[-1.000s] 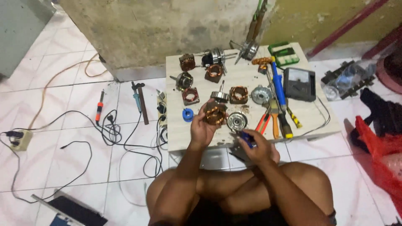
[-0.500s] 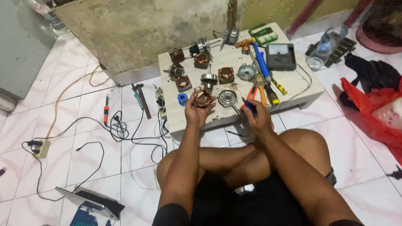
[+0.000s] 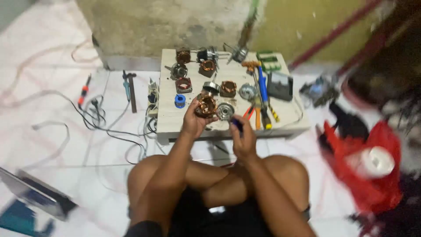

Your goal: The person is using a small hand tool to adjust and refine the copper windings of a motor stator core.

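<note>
I sit cross-legged on the floor before a low white table. My left hand holds a round motor stator with copper windings above the table's near edge. My right hand grips a small dark-blue-handled tool, its tip pointing toward the stator. Close to both hands on the table lie a silver metal motor cap and a blue tape roll.
Several more copper-wound stators and motor parts lie on the table, with pliers, a blue tool and a dark meter. Cables, a hammer and a screwdriver lie on the tiles left. Red cloth sits right.
The camera view has shifted and blurred. Both hands stay at the table's near edge, the left still holding the stator and the right the small tool.
</note>
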